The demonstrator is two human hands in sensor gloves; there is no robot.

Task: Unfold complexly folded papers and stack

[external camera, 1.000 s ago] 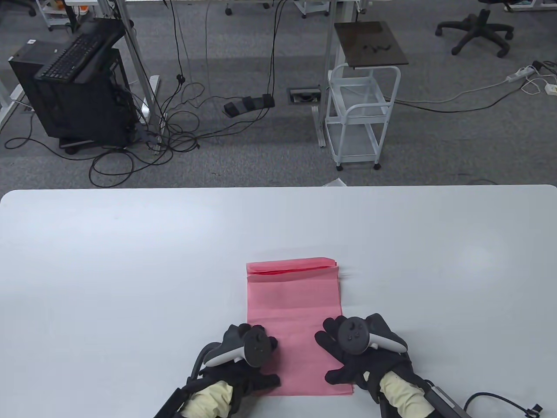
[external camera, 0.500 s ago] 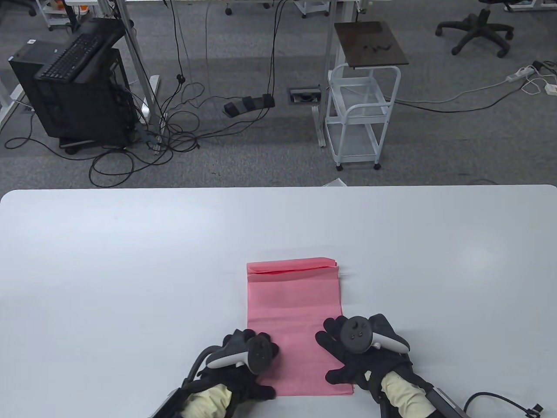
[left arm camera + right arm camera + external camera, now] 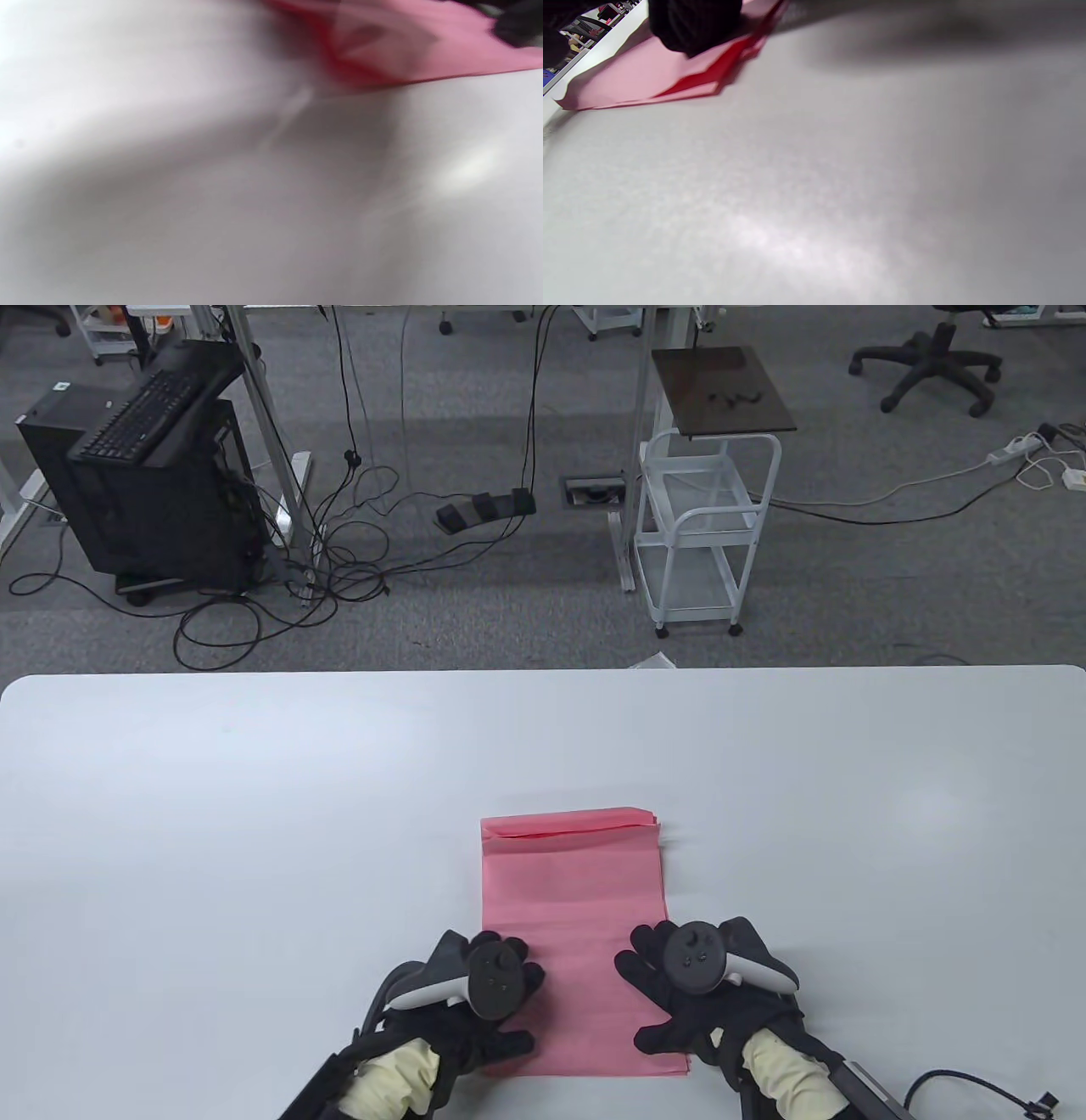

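Hands first: left hand (image 3: 484, 1010) in a black sensor glove sits on the near-left corner of the folded pink paper sheet (image 3: 575, 925), fingers spread and flat, nothing gripped. Right hand (image 3: 696, 993), same glove, lies on the near-right corner, fingers splayed, thumb out toward the near edge. Both look like flat presses, no pinch visible. Right wrist view shows a gloved fingertip (image 3: 693, 27) pressing down on the paper near its edge; layered red edges show beneath it there. Left wrist view is motion-blurred; only pink paper (image 3: 407, 46) and table show, so no finger detail from it.

Paper lies on the white table (image 3: 254, 831) just right of centre, near the front edge, long axis running away from the person. Still folded: several layers are stacked at the far end, and a top flap edge (image 3: 568, 833) gapes slightly there.

My read: hands pin the near end so the stack doesn't slide when a layer gets lifted. Task is early; no unfolded sheet or stack is visible anywhere. Likely next need: one hand holds, the other goes for the loose far flap. Risk: thin paper, so several layers could lift together or tear at a crease.

Beyond the table: grey carpet, white wire trolley (image 3: 708, 534), black computer tower (image 3: 161, 500) with keyboard on top, loose cables.
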